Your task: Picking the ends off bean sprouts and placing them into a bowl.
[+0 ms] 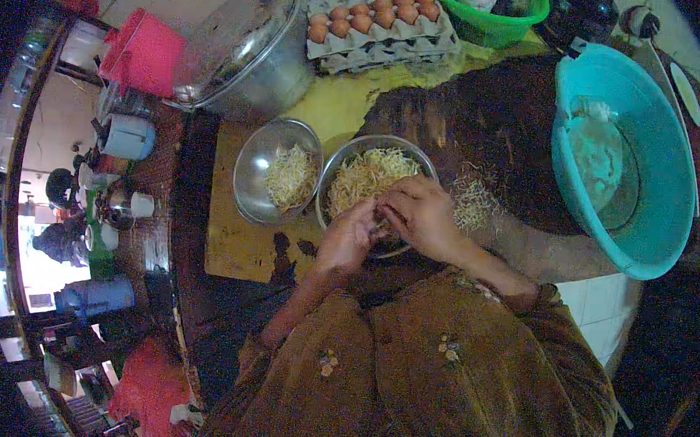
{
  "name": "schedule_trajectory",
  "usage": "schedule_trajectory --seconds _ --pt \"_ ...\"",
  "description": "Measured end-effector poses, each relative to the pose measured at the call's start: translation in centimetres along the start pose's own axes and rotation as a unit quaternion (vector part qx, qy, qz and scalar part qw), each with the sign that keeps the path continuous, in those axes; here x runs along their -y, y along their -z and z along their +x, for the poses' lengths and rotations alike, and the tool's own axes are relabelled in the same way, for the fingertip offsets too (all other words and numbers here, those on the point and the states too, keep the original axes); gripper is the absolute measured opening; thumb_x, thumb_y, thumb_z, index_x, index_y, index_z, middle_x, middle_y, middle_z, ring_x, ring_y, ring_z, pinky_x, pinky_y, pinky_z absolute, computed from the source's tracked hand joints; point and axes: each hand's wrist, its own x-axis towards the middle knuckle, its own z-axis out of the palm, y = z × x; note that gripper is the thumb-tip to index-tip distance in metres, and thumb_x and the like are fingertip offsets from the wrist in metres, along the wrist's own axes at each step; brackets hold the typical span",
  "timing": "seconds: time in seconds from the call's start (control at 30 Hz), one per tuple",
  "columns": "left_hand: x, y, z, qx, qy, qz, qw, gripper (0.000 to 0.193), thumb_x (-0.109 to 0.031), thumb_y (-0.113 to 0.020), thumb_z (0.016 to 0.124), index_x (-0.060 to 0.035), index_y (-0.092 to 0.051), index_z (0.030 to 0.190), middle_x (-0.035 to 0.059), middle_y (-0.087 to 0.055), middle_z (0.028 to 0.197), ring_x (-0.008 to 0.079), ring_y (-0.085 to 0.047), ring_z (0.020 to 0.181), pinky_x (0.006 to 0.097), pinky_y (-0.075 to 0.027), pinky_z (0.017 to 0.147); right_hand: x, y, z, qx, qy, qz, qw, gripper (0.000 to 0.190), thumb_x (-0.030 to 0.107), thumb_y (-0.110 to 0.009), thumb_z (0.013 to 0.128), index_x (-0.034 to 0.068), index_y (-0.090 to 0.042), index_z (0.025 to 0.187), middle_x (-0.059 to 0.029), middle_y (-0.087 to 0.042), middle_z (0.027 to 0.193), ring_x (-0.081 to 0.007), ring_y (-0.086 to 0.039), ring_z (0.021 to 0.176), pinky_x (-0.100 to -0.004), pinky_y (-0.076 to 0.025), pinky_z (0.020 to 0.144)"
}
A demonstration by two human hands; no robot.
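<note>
Over the near side of a metal bowl (386, 140) of bean sprouts (359, 179), my left hand (349, 233) and my right hand (423, 214) meet with bent fingers. Whatever lies between the fingertips is too small and blurred to make out. Left of that bowl and close against it is a second bowl (246, 178), clear or shiny, with a smaller heap of bean sprouts (292, 177). To the right of my right hand, a loose pile of thin pale sprout pieces (475, 198) lies directly on the dark, worn tabletop (514, 138).
A turquoise basin (663, 179) holding a little liquid stands at the right. At the back are a large lidded metal pot (269, 73), brown eggs in a carton tray (383, 47) and a green basin (497, 25). A pink container (145, 55) is left of the pot.
</note>
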Motion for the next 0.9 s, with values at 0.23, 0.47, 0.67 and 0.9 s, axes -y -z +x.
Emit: schedule_trajectory --seconds 0.23,0.47,0.67,0.9 --pt "1.6 1.5 1.5 -0.006 0.006 0.008 1.000 0.036 -0.034 -0.056 0.088 -0.0040 -0.058 0.107 0.0055 -0.059 0.105 0.0161 -0.055 0.093 0.0323 -0.044 0.084 -0.1 -0.2 -0.1 -0.019 0.028 -0.007 0.999 0.018 0.009 -0.071 0.068 0.007 -0.067 0.085 -0.0087 -0.062 0.083 -0.0278 -0.061 0.078 -0.0381 -0.050 0.068" --pt "1.1 1.7 1.4 -0.061 -0.043 0.131 0.989 0.028 -0.027 -0.061 0.086 -0.0006 -0.066 0.092 0.0024 -0.063 0.085 0.0112 -0.056 0.078 0.0255 -0.045 0.074 -0.4 -0.2 -0.2 0.016 -0.001 0.058 0.998 0.017 0.002 -0.068 0.068 0.005 -0.064 0.084 -0.0107 -0.062 0.081 -0.0291 -0.061 0.076 -0.0370 -0.050 0.067" --pt "-3.7 4.9 2.0 -0.218 -0.223 0.328 0.892 0.018 -0.015 -0.063 0.085 0.0005 -0.068 0.092 0.0052 -0.064 0.081 0.0113 -0.058 0.073 0.0260 -0.047 0.075 -3.5 2.6 -1.1 -0.037 -0.137 0.056 0.988 0.010 0.003 -0.065 0.075 0.004 -0.058 0.083 -0.0119 -0.061 0.080 -0.0298 -0.060 0.075 -0.0368 -0.048 0.066" --pt "-2.4 13.7 6.0 -0.345 -0.393 0.448 0.725 0.045 -0.013 -0.071 0.075 -0.0010 -0.055 0.115 0.0150 -0.056 0.116 0.0265 -0.054 0.104 0.0361 -0.044 0.090 -8.2 6.4 -4.1 -0.009 -0.244 -0.126 0.962 0.018 0.019 -0.064 0.080 0.002 -0.062 0.085 -0.0172 -0.061 0.082 -0.0364 -0.059 0.077 -0.0408 -0.047 0.065"
